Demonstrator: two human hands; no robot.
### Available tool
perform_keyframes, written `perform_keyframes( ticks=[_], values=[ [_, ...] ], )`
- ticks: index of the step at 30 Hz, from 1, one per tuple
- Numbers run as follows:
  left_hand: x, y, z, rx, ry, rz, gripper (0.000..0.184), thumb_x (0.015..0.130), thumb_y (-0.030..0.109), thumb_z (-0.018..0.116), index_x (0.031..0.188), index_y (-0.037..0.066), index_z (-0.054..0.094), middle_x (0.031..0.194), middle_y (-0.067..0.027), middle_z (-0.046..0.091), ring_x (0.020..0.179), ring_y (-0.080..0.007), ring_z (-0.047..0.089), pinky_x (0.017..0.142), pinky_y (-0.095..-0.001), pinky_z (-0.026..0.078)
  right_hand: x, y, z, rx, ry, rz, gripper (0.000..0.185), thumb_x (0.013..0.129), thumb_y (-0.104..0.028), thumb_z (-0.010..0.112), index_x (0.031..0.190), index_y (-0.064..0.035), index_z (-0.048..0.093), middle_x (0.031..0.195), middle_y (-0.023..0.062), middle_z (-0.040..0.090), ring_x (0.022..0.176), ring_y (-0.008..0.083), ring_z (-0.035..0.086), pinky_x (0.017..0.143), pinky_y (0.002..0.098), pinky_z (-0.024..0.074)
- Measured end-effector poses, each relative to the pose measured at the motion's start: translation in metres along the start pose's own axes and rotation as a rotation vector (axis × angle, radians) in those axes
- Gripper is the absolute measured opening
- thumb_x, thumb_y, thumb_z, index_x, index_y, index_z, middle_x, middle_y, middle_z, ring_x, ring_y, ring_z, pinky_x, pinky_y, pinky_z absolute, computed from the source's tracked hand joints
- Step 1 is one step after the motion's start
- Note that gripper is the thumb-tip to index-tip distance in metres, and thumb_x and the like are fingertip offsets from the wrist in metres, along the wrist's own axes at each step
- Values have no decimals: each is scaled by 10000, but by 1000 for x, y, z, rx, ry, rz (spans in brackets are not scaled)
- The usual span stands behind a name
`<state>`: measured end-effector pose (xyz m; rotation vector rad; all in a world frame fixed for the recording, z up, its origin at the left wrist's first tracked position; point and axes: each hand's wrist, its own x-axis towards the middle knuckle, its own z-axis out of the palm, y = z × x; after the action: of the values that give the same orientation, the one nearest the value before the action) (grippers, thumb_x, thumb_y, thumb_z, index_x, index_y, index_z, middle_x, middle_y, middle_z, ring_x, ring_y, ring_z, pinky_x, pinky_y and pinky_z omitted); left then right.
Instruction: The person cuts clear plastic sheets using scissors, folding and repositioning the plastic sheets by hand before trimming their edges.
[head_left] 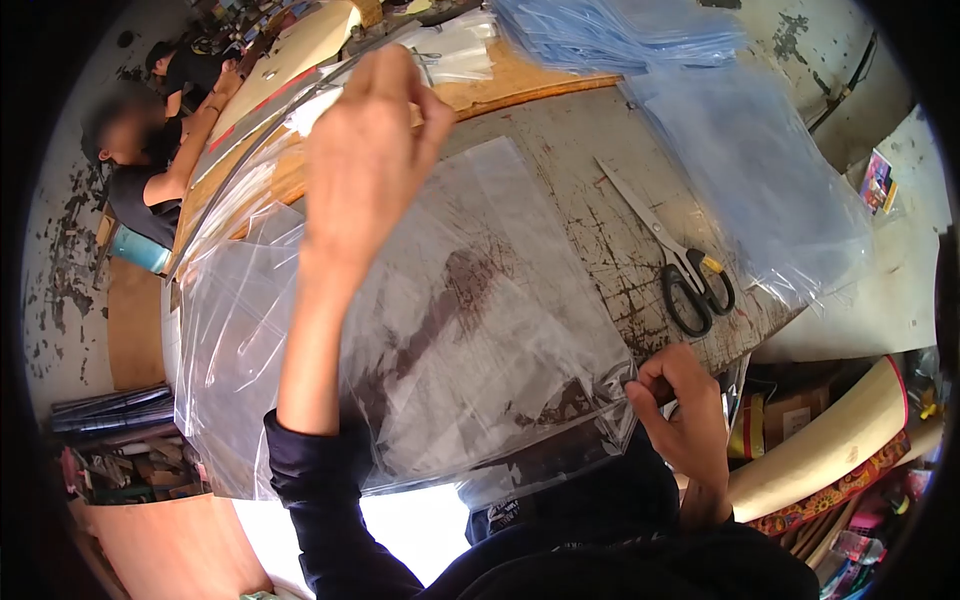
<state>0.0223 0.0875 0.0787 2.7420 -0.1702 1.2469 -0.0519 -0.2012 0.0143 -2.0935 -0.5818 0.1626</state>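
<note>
A clear plastic sheet [470, 300] lies over the worn table in front of me and hangs past its near edge. My right hand [685, 415] pinches the bunched right corner of this sheet between thumb and fingers. Raised above the sheet's far left part, my left hand [372, 150] has its fingers curled down and together; what they hold, if anything, is hidden. Black-handled scissors [685, 280] rest on the table to the right, blades slightly apart and pointing away from me. More crumpled clear plastic [235, 350] spreads on the left.
Bluish plastic sheets [760, 180] are piled at the right, with another stack [610, 35] behind. A raised wooden board [540, 95] borders the far side. Two people in dark clothes [145, 195] sit at the far left. Rolled material [830, 440] stands at the lower right.
</note>
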Motion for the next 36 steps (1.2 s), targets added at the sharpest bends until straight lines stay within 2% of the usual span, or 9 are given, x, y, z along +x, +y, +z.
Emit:
perform_keyframes(
  ticks=[4,6,9,11,13,23,29,32,36],
  values=[
    [-1,-6,-17,347,-43,16,106,803,140,575,755,49,549,634,-110,620,536,-297,622,518,-384,498,0,-2,0,-61,1,19,143,755,-29,650,824,-16,525,799,106,515,743,268,496,631,344,415],
    [-9,-14,-17,631,-401,44,70,794,105,562,817,49,597,738,-128,645,611,-278,646,635,-373,511,0,-3,-1,-161,121,-6,181,759,-27,635,903,-15,526,903,131,515,848,302,488,710,362,411],
    [-20,3,-4,661,-45,405,116,782,51,549,873,31,617,915,-176,639,781,-256,658,745,-362,500,16,4,-7,-559,392,-168,248,769,-17,615,997,-4,516,1005,157,497,949,335,466,784,384,402],
    [-17,28,-8,115,-562,395,139,774,38,575,905,20,616,1009,-183,607,882,-258,630,770,-350,496,33,11,-8,-616,417,-164,268,777,-13,603,1027,3,507,1041,161,481,985,346,453,812,396,398],
    [-27,49,10,-598,-731,407,236,758,147,657,965,47,602,966,-92,568,881,-278,584,775,-384,482,46,24,-8,-693,404,-142,320,787,-34,605,1087,-7,496,1088,166,465,1034,354,458,833,425,414],
    [-54,81,45,-867,-847,530,144,808,224,619,867,94,603,874,-14,542,874,-196,537,771,-353,425,37,19,-39,-660,227,50,343,805,-99,622,1122,-24,516,932,188,540,811,431,562,715,442,476],
    [-66,79,55,-905,-799,505,120,857,228,583,861,111,608,865,3,523,902,-155,508,785,-334,366,-28,18,-77,-268,-99,221,422,791,-27,605,1197,-16,489,871,166,595,764,281,606,757,321,467],
    [-70,80,57,-900,-799,494,125,873,237,568,862,119,607,861,7,514,897,-145,500,781,-325,342,-65,39,-68,225,-110,394,463,766,21,597,1210,2,467,939,43,531,795,118,502,732,268,418],
    [-69,78,60,-924,-825,468,141,891,256,545,855,129,596,856,10,494,877,-134,486,779,-325,323,-90,42,-72,268,-181,348,624,619,-81,807,1137,7,468,850,64,596,753,88,548,698,231,435]
  ],
)
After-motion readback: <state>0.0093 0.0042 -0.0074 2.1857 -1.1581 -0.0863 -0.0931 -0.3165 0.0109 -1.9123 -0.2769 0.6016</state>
